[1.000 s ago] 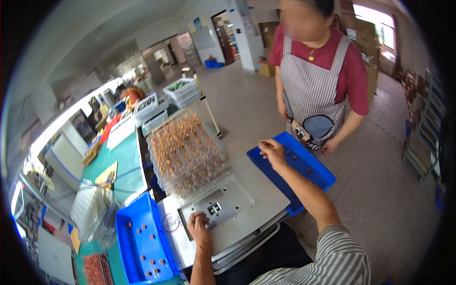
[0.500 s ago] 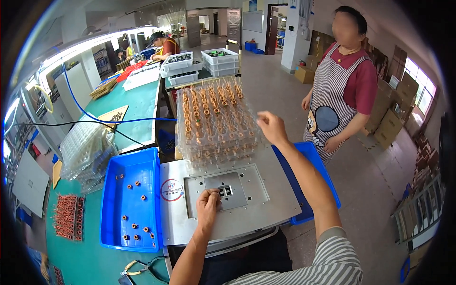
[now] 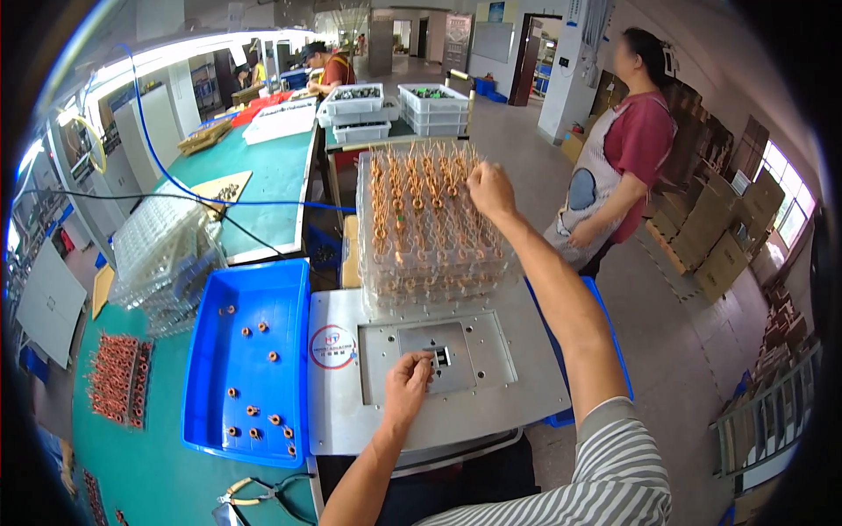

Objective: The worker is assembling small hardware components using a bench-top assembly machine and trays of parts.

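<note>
My left hand [image 3: 409,386] rests over the metal plate [image 3: 351,427], its fingertips pinched together beside the small square slot [image 3: 441,356] in the middle. Whatever those fingers may hold is hidden. Up at the right side of a stack of clear plastic trays [image 3: 399,282], my right hand [image 3: 491,190] has its fingers closed near the far right coils. If it grips anything, I cannot make it out. Copper wire coils [image 3: 417,202] with upright leads stand in rows in the top tray, densest in the back rows.
Left of the plate is a blue bin [image 3: 210,368] with several small copper ring coils. Pliers [image 3: 254,493] lie on the green table [image 3: 167,465], near a block of reddish coils [image 3: 118,381] and stacked empty trays [image 3: 167,263]. A person [image 3: 623,167] in an apron stands at right.
My right hand has moved from beside the trays onto their right edge. My left hand stays by the slot. The person at right has turned away to the side, and the view has shifted slightly.
</note>
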Demonstrator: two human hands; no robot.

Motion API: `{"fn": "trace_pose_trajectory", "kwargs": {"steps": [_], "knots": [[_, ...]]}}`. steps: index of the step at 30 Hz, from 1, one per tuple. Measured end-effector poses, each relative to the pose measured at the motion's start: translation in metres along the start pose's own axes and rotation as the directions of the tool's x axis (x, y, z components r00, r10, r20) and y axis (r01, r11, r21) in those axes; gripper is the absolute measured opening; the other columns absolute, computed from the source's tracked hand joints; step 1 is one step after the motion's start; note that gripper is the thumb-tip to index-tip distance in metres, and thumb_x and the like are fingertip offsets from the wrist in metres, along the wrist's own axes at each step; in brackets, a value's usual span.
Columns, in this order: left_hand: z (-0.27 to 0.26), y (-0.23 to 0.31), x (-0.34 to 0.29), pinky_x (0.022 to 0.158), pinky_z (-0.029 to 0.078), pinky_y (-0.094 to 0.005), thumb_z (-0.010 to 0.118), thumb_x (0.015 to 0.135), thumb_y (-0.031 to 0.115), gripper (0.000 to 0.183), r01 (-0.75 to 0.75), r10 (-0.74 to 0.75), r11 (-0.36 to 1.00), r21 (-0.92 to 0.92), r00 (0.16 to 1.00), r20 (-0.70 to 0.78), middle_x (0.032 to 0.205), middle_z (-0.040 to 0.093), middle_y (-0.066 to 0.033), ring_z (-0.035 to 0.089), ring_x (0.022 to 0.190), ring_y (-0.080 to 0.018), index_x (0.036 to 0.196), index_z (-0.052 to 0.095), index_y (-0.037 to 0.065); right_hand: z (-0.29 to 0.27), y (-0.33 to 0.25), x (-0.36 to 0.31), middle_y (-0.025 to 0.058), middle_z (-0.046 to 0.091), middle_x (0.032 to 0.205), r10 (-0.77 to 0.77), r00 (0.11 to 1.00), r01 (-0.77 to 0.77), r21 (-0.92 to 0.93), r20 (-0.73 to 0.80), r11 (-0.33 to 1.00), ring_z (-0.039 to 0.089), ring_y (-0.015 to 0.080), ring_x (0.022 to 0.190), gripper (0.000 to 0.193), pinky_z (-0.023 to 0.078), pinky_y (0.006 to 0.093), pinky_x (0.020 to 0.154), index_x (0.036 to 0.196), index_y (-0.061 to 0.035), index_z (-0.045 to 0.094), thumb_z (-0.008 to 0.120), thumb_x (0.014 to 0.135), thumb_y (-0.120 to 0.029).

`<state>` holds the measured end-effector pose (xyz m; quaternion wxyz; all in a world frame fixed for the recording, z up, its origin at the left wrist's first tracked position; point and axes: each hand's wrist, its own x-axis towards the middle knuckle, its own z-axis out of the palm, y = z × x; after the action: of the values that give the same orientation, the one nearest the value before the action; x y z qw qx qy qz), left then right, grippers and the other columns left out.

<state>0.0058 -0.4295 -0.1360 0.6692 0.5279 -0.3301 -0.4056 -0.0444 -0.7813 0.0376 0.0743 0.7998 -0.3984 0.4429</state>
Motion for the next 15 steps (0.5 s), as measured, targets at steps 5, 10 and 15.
{"fn": "trace_pose_trajectory", "kwargs": {"steps": [5, 10, 15], "knots": [[-0.012, -0.003, 0.003, 0.053, 0.042, -0.0206, 0.057, 0.097, 0.017, 0.019, 0.001, -0.005, 0.999, -0.049, 0.997, -0.073, 0.072, 0.059, 0.0009, 0.053, 0.063, -0.0054, 0.103, 0.066, 0.002, -0.074, -0.058, -0.062, 0.0126, 0.063, 0.081, 0.031, 0.941, -0.300, 0.793, 0.336, 0.530, 0.063, 0.0247, 0.070, 0.016, 0.052, 0.0360, 0.062, 0.101, 0.0004, 0.055, 0.056, 0.091, -0.012], [-0.004, 0.019, 0.002, 0.060, 0.045, -0.0209, 0.061, 0.096, 0.021, 0.025, -0.082, 0.075, 0.994, -0.072, 0.993, -0.090, 0.085, 0.062, -0.0015, 0.056, 0.071, -0.0066, 0.113, 0.066, 0.004, -0.102, -0.076, -0.185, 0.0071, 0.063, 0.085, -0.137, 0.695, -0.718, 0.693, 0.706, -0.069, 0.061, 0.0122, 0.067, 0.013, 0.049, 0.0246, 0.055, 0.104, -0.0031, 0.057, 0.062, 0.092, -0.008], [0.008, 0.025, -0.018, 0.063, 0.047, -0.0223, 0.064, 0.094, 0.019, 0.025, -0.146, 0.141, 0.986, -0.080, 0.987, -0.073, 0.090, 0.063, -0.0021, 0.056, 0.073, -0.0077, 0.113, 0.066, 0.004, -0.108, -0.078, -0.251, 0.0066, 0.063, 0.082, -0.200, 0.637, -0.765, 0.642, 0.744, -0.051, 0.061, 0.0125, 0.067, 0.019, 0.052, 0.0253, 0.056, 0.100, -0.0008, 0.061, 0.072, 0.087, -0.011]]}}
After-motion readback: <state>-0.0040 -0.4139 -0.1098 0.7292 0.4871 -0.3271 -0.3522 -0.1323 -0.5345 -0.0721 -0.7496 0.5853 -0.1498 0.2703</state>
